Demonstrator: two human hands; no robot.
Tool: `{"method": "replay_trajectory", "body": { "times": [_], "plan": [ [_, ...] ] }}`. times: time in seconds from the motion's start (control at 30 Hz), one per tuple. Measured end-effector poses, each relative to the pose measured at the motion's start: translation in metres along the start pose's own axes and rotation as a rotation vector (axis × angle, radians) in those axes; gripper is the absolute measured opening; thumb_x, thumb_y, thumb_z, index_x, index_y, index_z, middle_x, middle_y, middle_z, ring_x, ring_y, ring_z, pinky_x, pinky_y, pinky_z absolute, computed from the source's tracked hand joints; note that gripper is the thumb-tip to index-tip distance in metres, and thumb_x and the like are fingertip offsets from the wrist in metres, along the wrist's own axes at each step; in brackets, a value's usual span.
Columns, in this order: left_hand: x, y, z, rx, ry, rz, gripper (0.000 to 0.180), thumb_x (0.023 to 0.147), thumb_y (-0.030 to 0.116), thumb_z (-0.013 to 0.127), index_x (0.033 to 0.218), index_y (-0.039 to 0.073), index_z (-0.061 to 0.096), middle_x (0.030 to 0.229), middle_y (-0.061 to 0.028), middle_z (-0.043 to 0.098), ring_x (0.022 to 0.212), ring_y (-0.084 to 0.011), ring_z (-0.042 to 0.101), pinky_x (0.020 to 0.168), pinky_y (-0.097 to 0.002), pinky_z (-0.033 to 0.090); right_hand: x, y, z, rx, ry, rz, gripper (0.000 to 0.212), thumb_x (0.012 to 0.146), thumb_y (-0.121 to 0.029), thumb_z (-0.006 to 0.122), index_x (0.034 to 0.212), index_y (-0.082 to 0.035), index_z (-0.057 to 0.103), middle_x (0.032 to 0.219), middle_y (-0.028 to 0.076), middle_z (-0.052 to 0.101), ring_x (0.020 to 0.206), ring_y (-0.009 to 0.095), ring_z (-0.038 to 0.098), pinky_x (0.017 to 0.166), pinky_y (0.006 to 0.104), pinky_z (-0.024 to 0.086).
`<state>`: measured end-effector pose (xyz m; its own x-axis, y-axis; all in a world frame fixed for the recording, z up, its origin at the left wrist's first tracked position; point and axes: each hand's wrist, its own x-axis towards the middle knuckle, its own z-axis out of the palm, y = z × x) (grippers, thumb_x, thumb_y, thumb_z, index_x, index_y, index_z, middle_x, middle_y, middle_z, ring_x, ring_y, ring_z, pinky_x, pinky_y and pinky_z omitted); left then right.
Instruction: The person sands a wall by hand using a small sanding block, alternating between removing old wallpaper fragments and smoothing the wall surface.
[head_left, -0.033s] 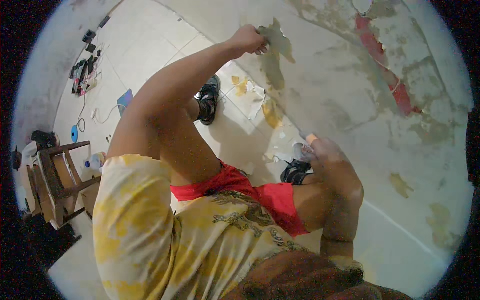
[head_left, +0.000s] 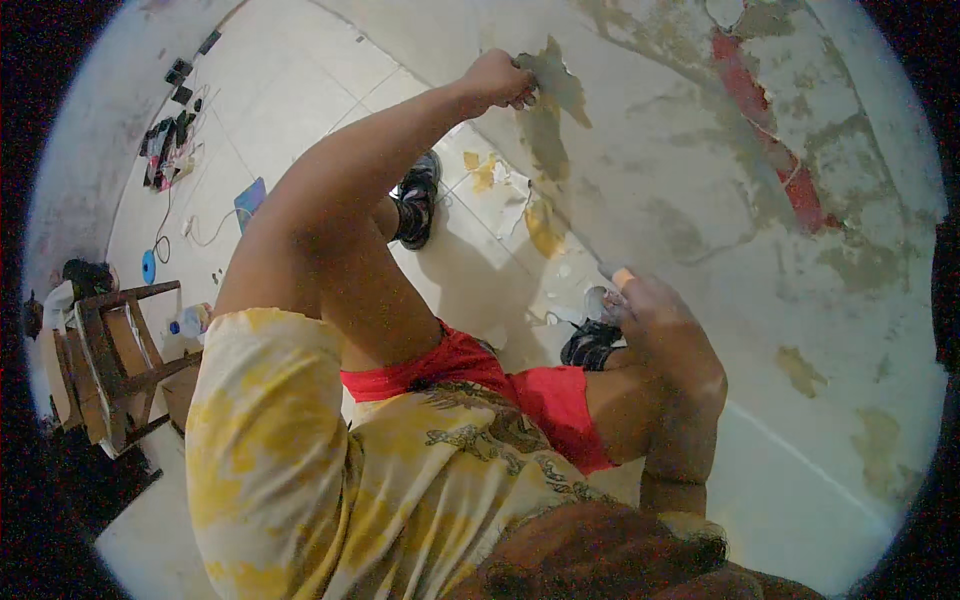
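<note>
Left hand (head_left: pixel 492 80): raised to the wall (head_left: pixel 660 150), fingers curled in against the edge of a ragged grey-olive paint patch (head_left: pixel 562 88); whether they pinch it cannot be told.

Right hand (head_left: pixel 655 305): lower, fingers wrapped around a hand tool (head_left: pixel 623 276) with an orange-and-grey handle; its thin grey end points up and left, along the foot of the wall.

Between and below the hands: yellow-brown and white paint flakes (head_left: pixel 482 172), lying on the pale tiled floor (head_left: pixel 270 85).

Near the hands: two dark shoes, the left (head_left: pixel 418 205) on the tiles, the right (head_left: pixel 590 345) just beside the right hand.

Wall, farther up and right: one long red strip (head_left: pixel 765 135), amid stained plaster.

Floor, far left: wooden stool (head_left: pixel 125 385), tilted; clear bottle (head_left: pixel 192 321) with blue cap, near it; blue disc (head_left: pixel 149 266); blue flat item (head_left: pixel 250 198).
</note>
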<state>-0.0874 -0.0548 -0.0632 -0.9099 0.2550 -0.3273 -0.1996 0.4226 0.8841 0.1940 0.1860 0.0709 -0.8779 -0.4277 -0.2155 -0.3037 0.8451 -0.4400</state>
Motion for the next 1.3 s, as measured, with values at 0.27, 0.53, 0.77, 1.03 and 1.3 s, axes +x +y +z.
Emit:
{"method": "replay_trajectory", "body": {
  "times": [0.27, 0.53, 0.77, 1.03, 1.3],
  "plan": [
    [0.010, -0.023, -0.019, 0.168, 0.023, -0.026, 0.024, 0.087, 0.024, 0.061, 0.082, 0.002, 0.069, 0.072, -0.0088, 0.069, 0.059, -0.0152, 0.066, 0.055, -0.0278, 0.052, -0.005, 0.000, -0.002, 0.010, -0.013, 0.037, 0.033, 0.092, -0.024, 0.056, 0.117, -0.004, 0.054, 0.109, 0.022, 0.059, 0.100, 0.041, 0.058, 0.084, 0.0481, 0.048],
    [0.030, -0.067, -0.082, 0.806, 0.195, -0.160, 0.025, 0.080, 0.023, 0.066, 0.076, -0.001, 0.068, 0.064, -0.0114, 0.067, 0.055, -0.0194, 0.067, 0.053, -0.0372, 0.055, -0.011, 0.009, 0.004, 0.046, -0.025, 0.061, 0.035, 0.093, -0.026, 0.054, 0.121, -0.004, 0.052, 0.111, 0.024, 0.058, 0.102, 0.042, 0.057, 0.087, 0.0485, 0.046],
    [0.017, -0.064, -0.054, 0.965, -0.207, -0.014, 0.032, 0.081, 0.030, 0.065, 0.086, -0.002, 0.067, 0.069, -0.0133, 0.069, 0.060, -0.0274, 0.067, 0.062, -0.0427, 0.054, -0.013, 0.001, 0.001, 0.026, -0.025, 0.139, 0.026, 0.089, -0.013, 0.056, 0.114, -0.005, 0.056, 0.109, 0.017, 0.059, 0.105, 0.037, 0.055, 0.090, 0.0420, 0.045],
    [0.003, -0.014, 0.015, 0.310, -0.123, 0.132, 0.031, 0.087, 0.031, 0.063, 0.088, 0.002, 0.070, 0.073, -0.0087, 0.069, 0.059, -0.0181, 0.066, 0.056, -0.0322, 0.053, -0.014, 0.007, 0.003, 0.018, 0.001, 0.012, 0.032, 0.090, -0.019, 0.058, 0.117, -0.003, 0.052, 0.107, 0.023, 0.059, 0.100, 0.042, 0.057, 0.084, 0.0488, 0.046],
    [0.006, -0.006, 0.007, 0.152, -0.105, 0.094, 0.027, 0.087, 0.026, 0.061, 0.093, 0.001, 0.069, 0.077, -0.0087, 0.070, 0.064, -0.0155, 0.067, 0.058, -0.0280, 0.054, -0.013, 0.004, 0.007, 0.016, 0.031, 0.022, 0.031, 0.087, -0.010, 0.059, 0.118, -0.005, 0.055, 0.106, 0.019, 0.059, 0.100, 0.039, 0.056, 0.086, 0.0444, 0.045]
  ]
}}
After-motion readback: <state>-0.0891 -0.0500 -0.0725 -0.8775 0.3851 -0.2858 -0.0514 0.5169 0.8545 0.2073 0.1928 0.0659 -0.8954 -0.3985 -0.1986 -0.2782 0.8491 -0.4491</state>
